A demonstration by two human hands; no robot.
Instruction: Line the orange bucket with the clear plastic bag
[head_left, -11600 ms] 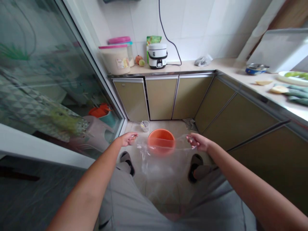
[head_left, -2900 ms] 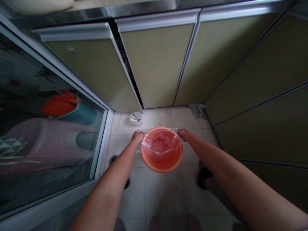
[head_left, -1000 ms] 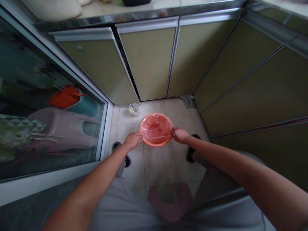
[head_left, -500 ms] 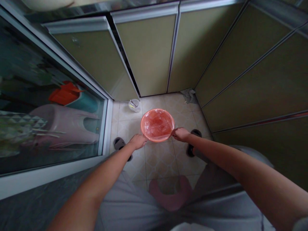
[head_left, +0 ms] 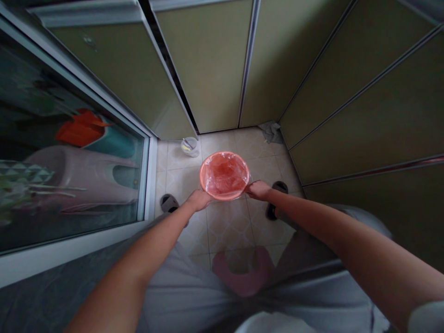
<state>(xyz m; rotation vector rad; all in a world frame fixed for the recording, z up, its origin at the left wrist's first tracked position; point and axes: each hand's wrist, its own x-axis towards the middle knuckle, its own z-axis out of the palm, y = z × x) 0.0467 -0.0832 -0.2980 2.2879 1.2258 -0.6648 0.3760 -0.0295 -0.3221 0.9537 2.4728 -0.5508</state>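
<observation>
A narrow strip of tiled floor (head_left: 229,226) runs between a glass sliding door (head_left: 69,152) on the left and olive cabinet doors (head_left: 211,64) ahead and to the right. A small clear cup (head_left: 189,146) stands by the door frame. The left hand (head_left: 199,200) pinches the near rim of the orange bin (head_left: 224,176), which stands on the floor; a clear plastic bag (head_left: 225,172) lines it. The right hand (head_left: 257,189) grips the bag's edge at the rim opposite. A grey rag (head_left: 270,132) lies in the corner.

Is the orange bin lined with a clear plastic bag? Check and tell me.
Yes, a clear plastic bag lines the orange bin, and the left hand and right hand grip its near rim.
</observation>
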